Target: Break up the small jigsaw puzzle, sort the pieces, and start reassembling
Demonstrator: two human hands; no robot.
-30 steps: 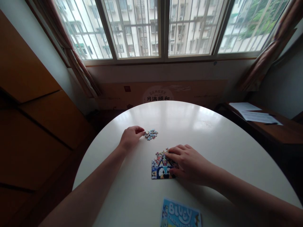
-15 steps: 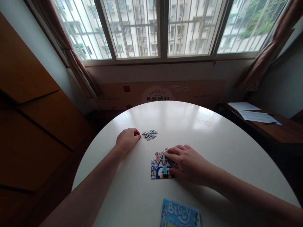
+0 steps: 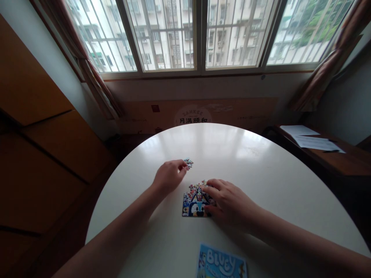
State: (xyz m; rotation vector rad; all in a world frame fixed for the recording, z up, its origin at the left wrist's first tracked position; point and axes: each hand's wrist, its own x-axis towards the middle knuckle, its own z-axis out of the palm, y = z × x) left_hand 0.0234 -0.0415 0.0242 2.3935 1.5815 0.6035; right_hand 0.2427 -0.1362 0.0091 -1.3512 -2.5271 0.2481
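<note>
A partly assembled jigsaw puzzle [image 3: 197, 204] with a blue cartoon dog face lies on the white table, its upper edge uneven. My right hand [image 3: 228, 199] rests over its right side, fingers apart and lying on the pieces, covering that part. Farther off is a small pile of loose puzzle pieces [image 3: 189, 163]. At the pile's left side, my left hand [image 3: 169, 175] has its thumb and fingers brought together, hiding some of the pieces. Whatever is between those fingertips is too small to make out.
A blue box marked "Bluey" [image 3: 222, 262] lies near the bottom of the view. The round white table [image 3: 139, 231] curves away towards the window. To the right, papers [image 3: 315, 143] and a pen lie on a brown desk [image 3: 350, 164].
My left hand has moved right, from beside the pile onto its left part. The puzzle has shifted slightly left under my right hand, which stays on it.
</note>
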